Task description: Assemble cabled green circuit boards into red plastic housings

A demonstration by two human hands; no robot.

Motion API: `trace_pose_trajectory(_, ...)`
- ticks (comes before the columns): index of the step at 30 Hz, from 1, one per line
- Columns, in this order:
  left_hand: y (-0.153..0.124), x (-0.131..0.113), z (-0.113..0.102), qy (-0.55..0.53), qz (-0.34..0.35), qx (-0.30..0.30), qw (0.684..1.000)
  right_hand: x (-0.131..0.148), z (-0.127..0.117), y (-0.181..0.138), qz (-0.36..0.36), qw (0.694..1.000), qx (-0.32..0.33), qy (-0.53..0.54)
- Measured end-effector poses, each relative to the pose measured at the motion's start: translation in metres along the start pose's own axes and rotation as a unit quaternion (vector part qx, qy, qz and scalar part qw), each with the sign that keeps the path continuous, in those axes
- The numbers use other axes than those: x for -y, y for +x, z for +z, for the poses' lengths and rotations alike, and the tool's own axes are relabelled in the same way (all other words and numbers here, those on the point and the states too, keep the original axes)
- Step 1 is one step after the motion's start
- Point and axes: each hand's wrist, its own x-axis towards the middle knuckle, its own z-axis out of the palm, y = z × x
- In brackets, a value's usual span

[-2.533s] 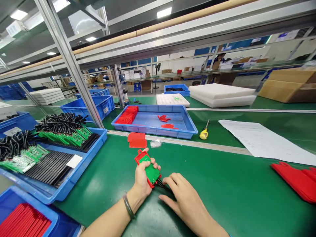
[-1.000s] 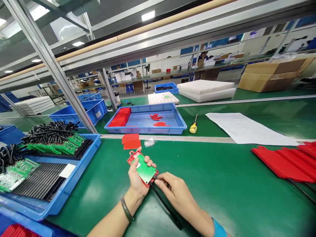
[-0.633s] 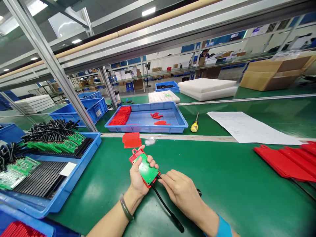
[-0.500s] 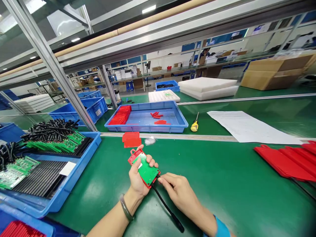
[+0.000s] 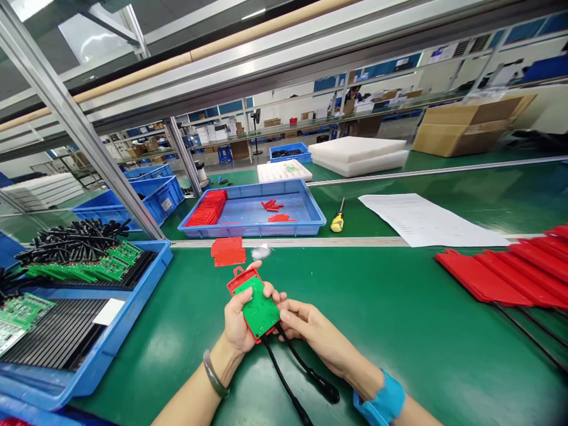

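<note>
My left hand (image 5: 242, 316) is closed around a red plastic case (image 5: 236, 285), its thumb pressing on the green circuit board (image 5: 261, 310) that lies in it. Two black cables (image 5: 284, 378) come out of the lower end and hang toward me, with thicker black ends. At the lower right corner, my right hand (image 5: 306, 325) pinches the case edge beside one cable; part of its fingertips is hidden behind the case. Flat red plastic pieces (image 5: 228, 251) lie on the green table beyond my left hand, next to a small clear plastic bag (image 5: 261, 251).
A blue tray (image 5: 252, 228) with red parts stands ahead, a yellow screwdriver (image 5: 338, 222) and paper sheets (image 5: 430, 219) to its right. Red cases with cables (image 5: 483, 278) lie at right. At left, a blue bin (image 5: 146, 290) holds circuit boards with black cables (image 5: 89, 248).
My right hand has shifted from the cable base to the case corner. The second cable now hangs visibly beside the first. The whole view has shifted slightly.
</note>
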Motion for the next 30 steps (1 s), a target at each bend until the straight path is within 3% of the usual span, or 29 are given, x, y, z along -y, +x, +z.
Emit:
trace_pose_trajectory(5,0.002,0.001,-0.003,0.075,-0.073,-0.054,0.993,-0.010,0.001,0.004,-0.025,0.999,0.001,-0.022)
trace_pose_trajectory(9,0.004,0.001,-0.006,0.177,-0.110,-0.118,0.971,-0.019,-0.006,0.008,-0.061,0.994,-0.069,-0.056)
trace_pose_trajectory(14,0.004,0.004,-0.008,0.306,-0.107,-0.076,0.943,-0.020,-0.017,0.010,-0.082,0.980,-0.139,-0.120)
trace_pose_trajectory(16,0.003,0.004,-0.008,0.310,-0.092,-0.081,0.943,-0.017,-0.017,0.009,-0.086,0.978,-0.132,-0.136)
trace_pose_trajectory(21,0.004,-0.001,-0.010,0.303,-0.070,-0.095,0.946,-0.009,-0.016,0.005,-0.107,0.985,-0.040,-0.130)
trace_pose_trajectory(27,0.004,-0.004,-0.012,0.301,-0.065,-0.099,0.946,-0.016,-0.016,0.003,-0.149,0.957,-0.101,-0.226)
trace_pose_trajectory(30,0.004,-0.005,-0.011,0.306,-0.054,-0.088,0.946,-0.010,-0.016,0.003,-0.122,0.974,-0.062,-0.181)
